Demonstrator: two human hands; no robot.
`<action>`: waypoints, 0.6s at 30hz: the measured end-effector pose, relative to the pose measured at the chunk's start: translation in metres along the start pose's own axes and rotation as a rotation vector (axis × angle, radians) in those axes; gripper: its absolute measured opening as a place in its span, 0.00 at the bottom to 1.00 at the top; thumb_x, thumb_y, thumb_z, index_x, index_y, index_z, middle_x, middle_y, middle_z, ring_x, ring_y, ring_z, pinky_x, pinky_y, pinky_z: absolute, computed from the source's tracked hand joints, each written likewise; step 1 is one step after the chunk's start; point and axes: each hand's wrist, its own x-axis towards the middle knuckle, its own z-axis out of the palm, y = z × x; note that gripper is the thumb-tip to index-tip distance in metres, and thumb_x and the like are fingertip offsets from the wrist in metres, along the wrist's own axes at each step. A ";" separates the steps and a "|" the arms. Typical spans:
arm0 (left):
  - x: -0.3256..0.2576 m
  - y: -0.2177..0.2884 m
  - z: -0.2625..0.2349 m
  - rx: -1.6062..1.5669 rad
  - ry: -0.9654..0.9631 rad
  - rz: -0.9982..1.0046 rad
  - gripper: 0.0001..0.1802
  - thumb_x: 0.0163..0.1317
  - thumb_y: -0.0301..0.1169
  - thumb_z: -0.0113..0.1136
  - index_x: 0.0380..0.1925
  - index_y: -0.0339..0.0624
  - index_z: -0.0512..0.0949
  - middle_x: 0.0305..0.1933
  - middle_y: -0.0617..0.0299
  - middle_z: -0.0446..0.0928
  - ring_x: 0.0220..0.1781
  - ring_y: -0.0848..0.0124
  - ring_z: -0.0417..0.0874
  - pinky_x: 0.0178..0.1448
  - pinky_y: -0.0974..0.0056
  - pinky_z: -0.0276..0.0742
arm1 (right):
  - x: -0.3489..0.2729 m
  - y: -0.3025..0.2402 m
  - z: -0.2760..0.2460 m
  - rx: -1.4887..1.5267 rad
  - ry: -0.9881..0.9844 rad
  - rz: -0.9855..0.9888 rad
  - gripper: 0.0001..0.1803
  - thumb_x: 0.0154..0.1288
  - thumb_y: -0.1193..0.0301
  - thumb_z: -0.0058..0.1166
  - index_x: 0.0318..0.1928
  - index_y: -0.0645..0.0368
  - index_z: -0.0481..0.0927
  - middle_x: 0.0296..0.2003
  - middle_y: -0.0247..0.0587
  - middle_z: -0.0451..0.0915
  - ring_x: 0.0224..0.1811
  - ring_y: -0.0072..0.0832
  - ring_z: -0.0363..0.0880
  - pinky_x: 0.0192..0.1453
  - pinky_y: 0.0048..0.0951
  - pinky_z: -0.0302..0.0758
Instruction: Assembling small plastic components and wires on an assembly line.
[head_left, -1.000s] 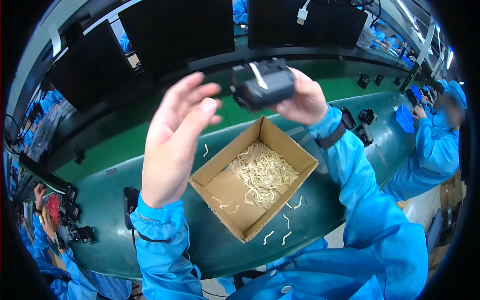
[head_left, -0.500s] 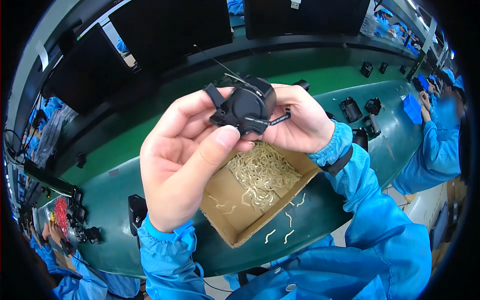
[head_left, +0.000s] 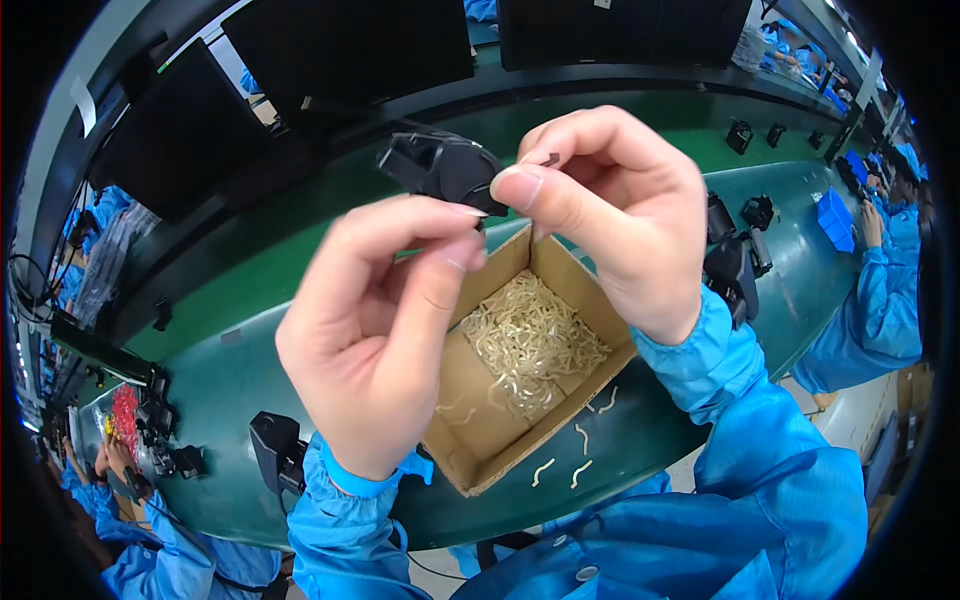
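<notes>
The person wears a bright blue smock with small round snap buttons and elastic gathered cuffs, and the left hand [head_left: 375, 335] and right hand [head_left: 625, 215] are bare.

Above the cardboard box [head_left: 470, 395] both hands crowd the way; black parts [head_left: 735, 255] stand right of it.

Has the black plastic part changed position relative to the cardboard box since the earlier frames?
Yes. The black plastic part was above the cardboard box's far corner a second ago; it now sits left of that corner, pinched by both hands.
</notes>
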 end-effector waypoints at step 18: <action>-0.009 0.019 -0.003 -0.053 -0.076 -0.075 0.07 0.60 0.20 0.53 0.38 0.30 0.76 0.44 0.54 0.76 0.45 0.72 0.77 0.52 0.68 0.72 | -0.001 -0.021 -0.005 -0.600 -0.280 -0.605 0.13 0.47 0.83 0.61 0.37 0.64 0.82 0.36 0.45 0.79 0.35 0.32 0.76 0.40 0.29 0.72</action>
